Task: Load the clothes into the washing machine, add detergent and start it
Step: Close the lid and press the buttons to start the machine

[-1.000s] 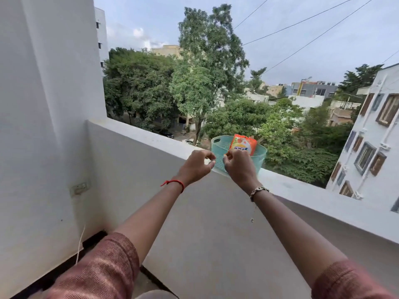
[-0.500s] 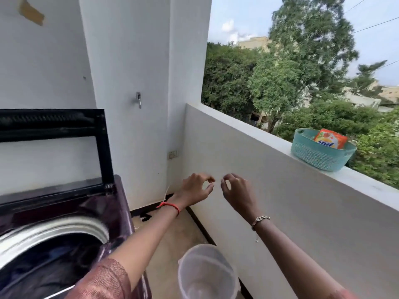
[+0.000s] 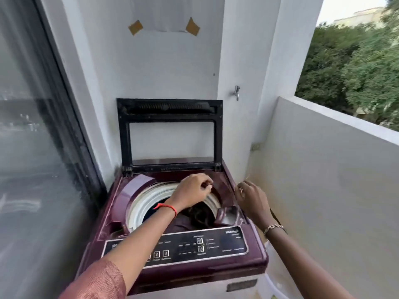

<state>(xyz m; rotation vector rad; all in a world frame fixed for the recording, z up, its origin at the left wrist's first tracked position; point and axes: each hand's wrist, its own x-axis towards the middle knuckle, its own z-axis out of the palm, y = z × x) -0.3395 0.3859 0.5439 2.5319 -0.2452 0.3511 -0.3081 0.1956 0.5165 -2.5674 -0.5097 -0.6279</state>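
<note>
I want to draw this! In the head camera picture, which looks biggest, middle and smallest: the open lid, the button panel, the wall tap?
1. open lid
2. button panel, close behind; it is nearer the camera, so this is unsure
3. wall tap, clearly smallest

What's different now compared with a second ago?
The person turned from the ledge basket to the washing machine. The left hand now hangs over the drum, the right hand over the machine's right edge. Unchanged: both hands pinched, anything held too small to see; lid up.

Two hands (image 3: 192, 190) (image 3: 253, 200) — one washing machine (image 3: 226, 262)
</note>
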